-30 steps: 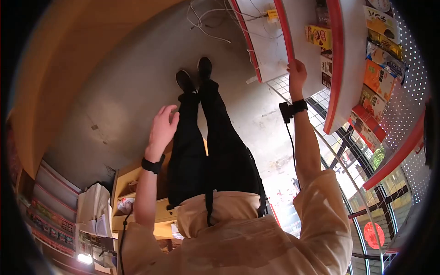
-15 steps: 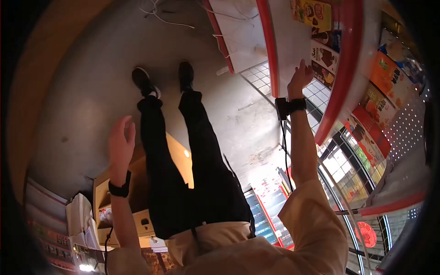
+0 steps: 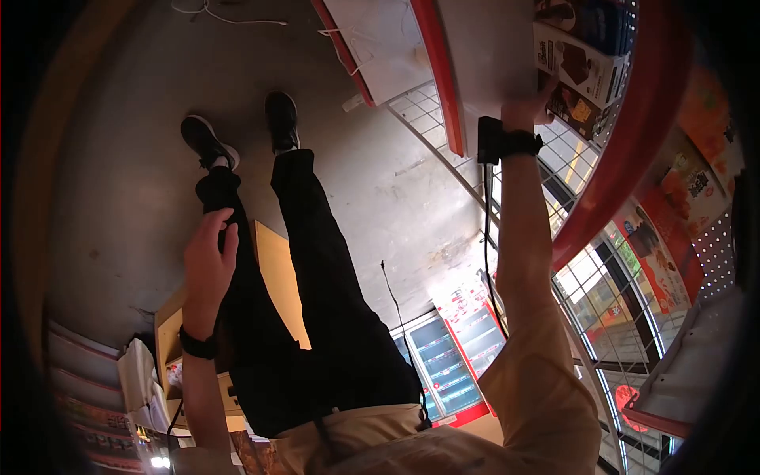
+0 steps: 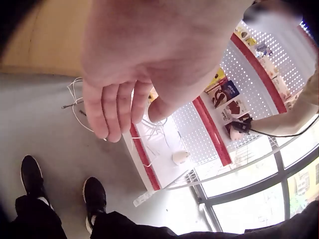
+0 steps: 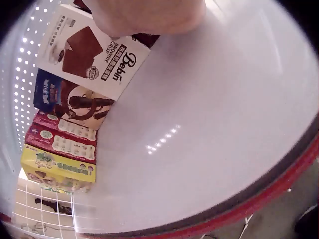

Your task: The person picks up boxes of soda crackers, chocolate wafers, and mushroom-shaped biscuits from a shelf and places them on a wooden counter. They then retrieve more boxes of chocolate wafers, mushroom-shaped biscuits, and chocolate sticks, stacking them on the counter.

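Observation:
In the head view my right hand [image 3: 524, 111] is at the shelf beside a dark snack box [image 3: 574, 109], its fingers spread at the box's near edge. Whether they touch it cannot be told. Above it stands a white brownie box [image 3: 576, 63], which the right wrist view also shows as a white box [image 5: 92, 50], partly covered by the right hand [image 5: 149, 17]; the fingertips are hidden there. My left hand [image 3: 207, 261] hangs over the left leg with loosely bent fingers, holding nothing; its palm side fills the top of the left wrist view [image 4: 144, 55].
Red-edged shelves [image 3: 439, 71] stand on the right, with more snack boxes [image 5: 60, 144] in a row. White cables [image 4: 77, 107] lie on the floor beside the shelf. A wire grid [image 3: 427, 111] and windows are beyond. A wooden cabinet [image 3: 277, 277] is behind the legs.
My right hand has moved in from the shelf's front edge to the boxes. The head view has shifted toward the shelves. My left hand stays empty, loosely bent.

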A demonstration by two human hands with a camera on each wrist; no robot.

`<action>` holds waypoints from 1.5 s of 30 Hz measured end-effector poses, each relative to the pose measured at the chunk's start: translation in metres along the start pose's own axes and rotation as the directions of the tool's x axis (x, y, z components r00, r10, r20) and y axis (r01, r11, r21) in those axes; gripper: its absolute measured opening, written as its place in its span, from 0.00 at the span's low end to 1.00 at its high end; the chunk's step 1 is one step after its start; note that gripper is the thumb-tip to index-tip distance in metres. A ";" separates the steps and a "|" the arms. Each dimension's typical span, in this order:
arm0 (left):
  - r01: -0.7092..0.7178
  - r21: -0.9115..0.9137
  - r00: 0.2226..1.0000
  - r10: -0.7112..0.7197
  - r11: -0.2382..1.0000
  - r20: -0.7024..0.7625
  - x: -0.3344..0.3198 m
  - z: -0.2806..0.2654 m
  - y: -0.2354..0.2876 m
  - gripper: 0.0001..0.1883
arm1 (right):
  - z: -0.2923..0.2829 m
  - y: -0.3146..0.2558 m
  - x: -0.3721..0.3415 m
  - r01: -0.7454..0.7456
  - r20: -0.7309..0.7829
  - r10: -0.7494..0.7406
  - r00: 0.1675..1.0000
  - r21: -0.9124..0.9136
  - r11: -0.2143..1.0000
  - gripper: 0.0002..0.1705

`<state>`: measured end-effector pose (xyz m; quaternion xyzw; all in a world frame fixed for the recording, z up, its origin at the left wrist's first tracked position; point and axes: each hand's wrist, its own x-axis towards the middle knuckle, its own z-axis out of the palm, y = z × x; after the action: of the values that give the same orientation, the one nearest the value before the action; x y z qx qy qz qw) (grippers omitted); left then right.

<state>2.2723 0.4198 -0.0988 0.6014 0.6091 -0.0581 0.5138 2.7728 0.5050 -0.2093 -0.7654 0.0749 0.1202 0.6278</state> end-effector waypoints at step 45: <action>-0.050 0.082 0.992 0.040 0.995 0.116 -0.005 -0.008 -0.007 0.10 | -0.028 -0.005 0.031 0.288 0.243 -0.295 0.924 0.065 0.956 0.49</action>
<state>2.2609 0.4195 -0.0957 0.6320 0.5618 -0.1066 0.5230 2.8063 0.4796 -0.2077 -0.7378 -0.1176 0.1202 0.6537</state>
